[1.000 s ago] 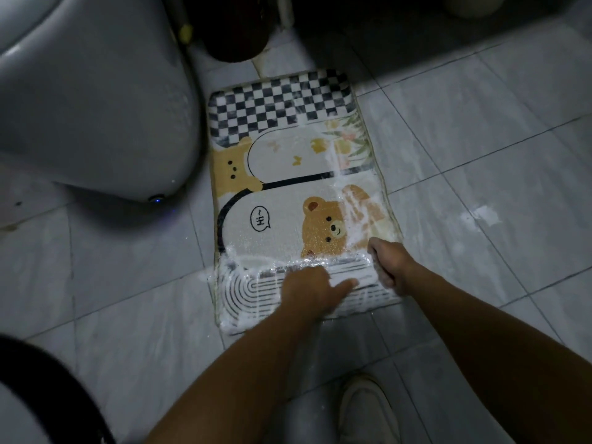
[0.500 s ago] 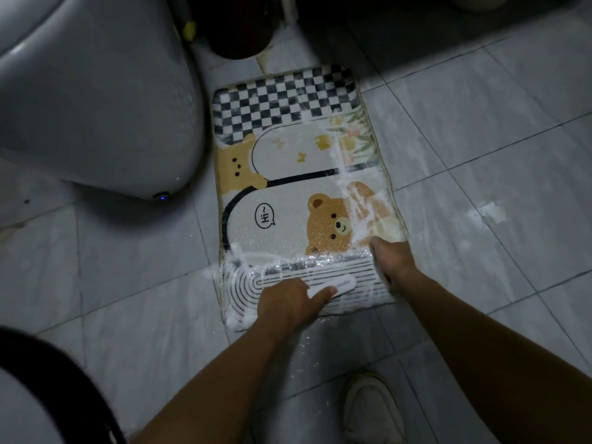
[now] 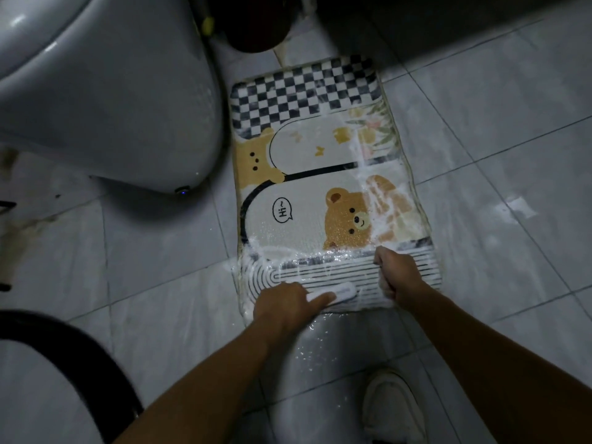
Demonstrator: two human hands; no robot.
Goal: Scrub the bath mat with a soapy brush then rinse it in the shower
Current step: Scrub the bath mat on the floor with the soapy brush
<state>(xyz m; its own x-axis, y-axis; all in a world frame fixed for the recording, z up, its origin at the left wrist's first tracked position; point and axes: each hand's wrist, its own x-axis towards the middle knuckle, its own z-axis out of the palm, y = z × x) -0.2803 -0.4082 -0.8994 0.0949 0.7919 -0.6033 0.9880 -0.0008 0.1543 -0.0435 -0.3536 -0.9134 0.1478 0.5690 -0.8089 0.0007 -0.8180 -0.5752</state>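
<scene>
Bath mat (image 3: 307, 174) flat on the wet tiled floor (image 3: 480, 155), just beside the toilet (image 3: 112, 107); sudsy along its near striped edge and up its right edge, no foam visible on the checkered far edge; white brush (image 3: 344, 291) on the near edge, gripped in the left hand (image 3: 285, 307), forefinger along its back; right hand (image 3: 397, 274) fisted at the near right corner, hard to tell whether pinching the mat; scrubbing seemingly part done, far half and all rinsing left.
</scene>
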